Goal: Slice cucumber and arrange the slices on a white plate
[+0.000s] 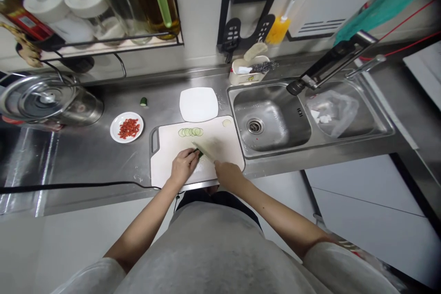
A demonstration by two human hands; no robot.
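My left hand is closed on a short dark green piece of cucumber, pressing it to the white cutting board. A knife is gripped by its handle in my right hand, and its blade lies right against the cucumber. My fingers hide much of the cucumber and the whole handle. Behind the blade, several thin cucumber slices overlap in a row on the board. A single pale slice rests near the board's far right corner.
Beyond the board stands a white square plate. To the left are a small plate of chopped red pieces, a cucumber end and a lidded steel pot. The steel sink is on the right. A black cable crosses the counter's front.
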